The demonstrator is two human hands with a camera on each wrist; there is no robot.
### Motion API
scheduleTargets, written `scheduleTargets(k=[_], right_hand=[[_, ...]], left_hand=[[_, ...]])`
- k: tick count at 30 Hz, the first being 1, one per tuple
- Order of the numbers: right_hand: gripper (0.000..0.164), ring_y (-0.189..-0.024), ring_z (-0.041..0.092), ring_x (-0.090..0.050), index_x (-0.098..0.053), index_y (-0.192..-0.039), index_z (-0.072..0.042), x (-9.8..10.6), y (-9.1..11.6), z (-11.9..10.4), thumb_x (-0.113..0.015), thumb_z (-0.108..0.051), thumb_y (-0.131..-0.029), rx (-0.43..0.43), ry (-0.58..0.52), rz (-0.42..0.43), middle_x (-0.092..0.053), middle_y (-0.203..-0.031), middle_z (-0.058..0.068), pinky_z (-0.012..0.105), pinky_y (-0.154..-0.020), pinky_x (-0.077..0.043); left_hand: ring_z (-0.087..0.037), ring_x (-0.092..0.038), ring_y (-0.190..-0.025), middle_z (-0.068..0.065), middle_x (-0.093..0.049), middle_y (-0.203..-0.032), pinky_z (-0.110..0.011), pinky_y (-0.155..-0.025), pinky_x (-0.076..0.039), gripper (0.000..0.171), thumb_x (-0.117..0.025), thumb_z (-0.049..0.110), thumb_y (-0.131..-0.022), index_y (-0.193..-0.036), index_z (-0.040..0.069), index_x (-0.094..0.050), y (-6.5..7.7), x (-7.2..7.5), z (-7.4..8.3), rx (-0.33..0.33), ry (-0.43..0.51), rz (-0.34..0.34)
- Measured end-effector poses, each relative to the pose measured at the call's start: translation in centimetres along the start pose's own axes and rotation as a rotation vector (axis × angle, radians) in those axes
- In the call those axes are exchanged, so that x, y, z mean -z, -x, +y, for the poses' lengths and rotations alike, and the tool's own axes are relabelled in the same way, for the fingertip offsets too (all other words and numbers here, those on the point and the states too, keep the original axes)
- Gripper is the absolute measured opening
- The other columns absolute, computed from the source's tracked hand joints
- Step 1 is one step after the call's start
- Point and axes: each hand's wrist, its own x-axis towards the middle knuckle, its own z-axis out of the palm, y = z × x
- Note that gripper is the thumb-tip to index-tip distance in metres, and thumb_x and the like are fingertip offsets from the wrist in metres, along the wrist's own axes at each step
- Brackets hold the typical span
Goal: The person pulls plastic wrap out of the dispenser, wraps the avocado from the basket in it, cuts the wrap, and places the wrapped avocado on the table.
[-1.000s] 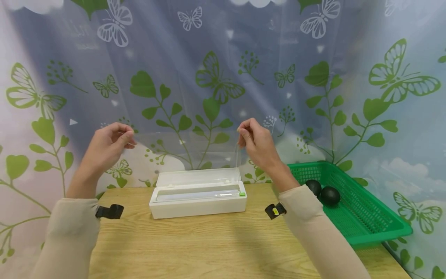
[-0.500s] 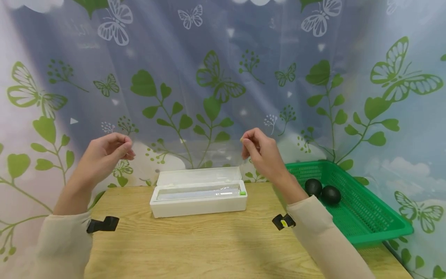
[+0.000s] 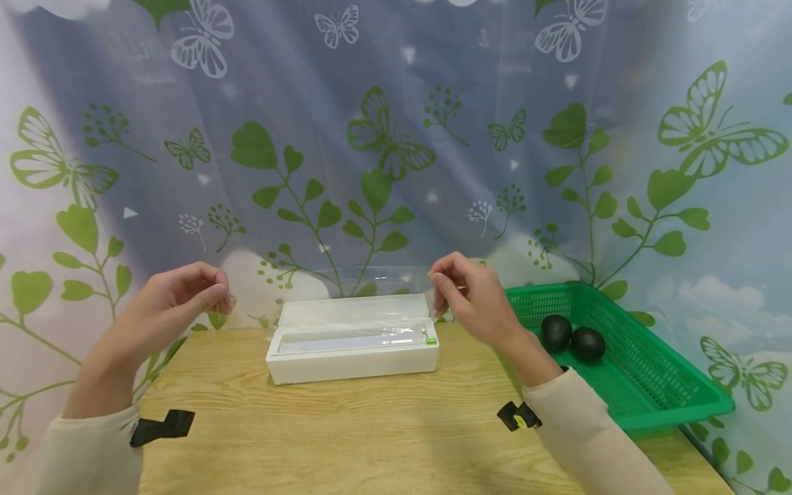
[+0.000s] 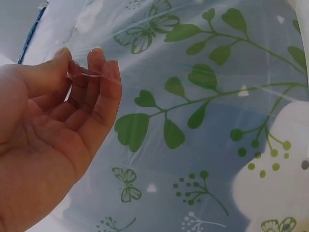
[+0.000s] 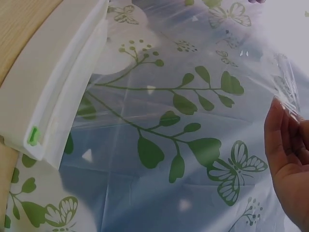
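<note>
A sheet of clear cling film (image 3: 380, 278) stretches between my two hands above a white cling film dispenser box (image 3: 353, 369). My left hand (image 3: 170, 302) pinches one corner; in the left wrist view the film's gathered edge (image 4: 91, 73) shows between thumb and fingers. The other corner is pinched by my right hand (image 3: 473, 295), and the right wrist view has bunched film (image 5: 288, 84) at those fingertips. The box's lid (image 3: 353, 311) stands raised at the back. A green slider (image 3: 430, 341) sits at the box's right end.
To the right, a green plastic basket (image 3: 656, 357) holds two dark round fruits, like avocados (image 3: 587, 344). The box rests on a wooden table (image 3: 346, 433). Behind it hangs a curtain (image 3: 396, 227) printed with butterflies and leaves.
Both hands have moved down, the left one also slightly left and the right one slightly right. The film has come lower, over the open box. Box and basket stay put.
</note>
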Motion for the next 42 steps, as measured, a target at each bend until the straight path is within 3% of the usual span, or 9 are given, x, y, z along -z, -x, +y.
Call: scheduleTargets(k=[7, 12, 16, 22, 25, 30, 35, 38, 42], right_hand=[[0.009, -0.056, 0.014, -0.063, -0.064, -0.1, 0.002, 0.0, 1.3, 0.1, -0.057, 0.001, -0.103, -0.003, -0.031, -0.071, -0.064, -0.07, 0.01, 0.031, -0.055, -0.058], [0.008, -0.056, 0.013, -0.063, -0.065, -0.099, -0.002, 0.1, 2.3, 0.0, -0.057, 0.0, -0.103, -0.026, -0.036, -0.116, -0.064, -0.069, 0.009, 0.03, -0.054, -0.058], [0.009, -0.055, 0.015, -0.063, -0.064, -0.098, -0.005, -0.1, 3.4, 0.1, -0.057, -0.004, -0.105, -0.073, -0.059, -0.21, -0.062, -0.068, 0.008, 0.031, -0.054, -0.059], [0.009, -0.056, 0.012, -0.064, -0.063, -0.098, -0.004, -0.8, 5.7, 0.9, -0.058, -0.007, -0.105, -0.148, -0.129, -0.38, -0.064, -0.069, 0.01, 0.032, -0.051, -0.059], [0.011, -0.056, 0.011, -0.064, -0.063, -0.096, -0.004, -1.1, 6.5, 1.5, -0.058, -0.008, -0.105, -0.163, -0.156, -0.434, -0.065, -0.069, 0.012, 0.032, -0.051, -0.06], [0.011, -0.057, 0.007, -0.063, -0.062, -0.097, -0.006, -1.5, 7.4, 2.2, -0.057, -0.009, -0.106, -0.184, -0.157, -0.52, -0.065, -0.069, 0.012, 0.032, -0.051, -0.06], [0.013, -0.055, 0.005, -0.063, -0.063, -0.097, -0.006, -1.9, 8.0, 2.7, -0.056, -0.013, -0.107, -0.228, -0.158, -0.622, -0.064, -0.068, 0.012, 0.03, -0.052, -0.06], [0.014, -0.055, 0.004, -0.062, -0.063, -0.095, -0.007, -2.1, 8.3, 3.0, -0.057, -0.012, -0.106, -0.256, -0.163, -0.688, -0.063, -0.068, 0.011, 0.029, -0.053, -0.06], [0.015, -0.055, 0.001, -0.06, -0.063, -0.092, -0.008, -2.6, 8.7, 3.2, -0.058, -0.01, -0.106, -0.261, -0.158, -0.776, -0.062, -0.067, 0.011, 0.026, -0.054, -0.06]], left_hand=[[-0.013, -0.066, -0.086, -0.001, -0.065, -0.094, -0.02, -0.08, -0.057, 0.014, -0.049, -0.007, -0.105, -0.109, 0.001, -0.06, 1.4, -0.2, -0.2, -0.045, 0.125, -0.104], [-0.014, -0.066, -0.086, -0.002, -0.064, -0.094, -0.022, -0.08, -0.057, 0.017, -0.048, -0.01, -0.104, -0.107, 0.001, -0.06, 2.3, -0.5, -0.1, -0.065, 0.163, -0.193], [-0.014, -0.067, -0.087, -0.002, -0.065, -0.094, -0.024, -0.079, -0.058, 0.017, -0.049, -0.008, -0.104, -0.106, 0.005, -0.06, 2.8, -0.9, -0.4, -0.051, 0.173, -0.282], [-0.017, -0.07, -0.089, -0.009, -0.062, -0.097, -0.03, -0.08, -0.06, 0.014, -0.046, -0.007, -0.105, -0.105, 0.002, -0.056, 3.2, -2.1, -1.7, -0.042, 0.306, -0.479], [-0.019, -0.071, -0.088, -0.014, -0.063, -0.095, -0.031, -0.08, -0.061, 0.015, -0.046, -0.007, -0.105, -0.107, 0.003, -0.058, 3.4, -2.9, -2.1, -0.047, 0.339, -0.545], [-0.019, -0.071, -0.087, -0.02, -0.064, -0.092, -0.032, -0.079, -0.061, 0.012, -0.048, -0.001, -0.107, -0.105, 0.003, -0.06, 3.6, -4.1, -2.5, 0.003, 0.356, -0.634], [-0.021, -0.072, -0.086, -0.029, -0.051, -0.087, -0.033, -0.08, -0.062, 0.014, -0.049, 0.004, -0.108, -0.101, -0.005, -0.057, 4.1, -5.4, -3.3, 0.093, 0.451, -0.761], [-0.015, -0.071, -0.085, -0.032, -0.046, -0.085, -0.033, -0.08, -0.063, 0.017, -0.051, 0.007, -0.107, -0.098, -0.008, -0.055, 4.4, -6.5, -3.9, 0.13, 0.481, -0.822], [-0.003, -0.069, -0.086, -0.032, -0.056, -0.086, -0.028, -0.077, -0.062, 0.02, -0.055, 0.011, -0.106, -0.096, -0.006, -0.059, 4.6, -7.7, -4.5, 0.175, 0.457, -0.885]])
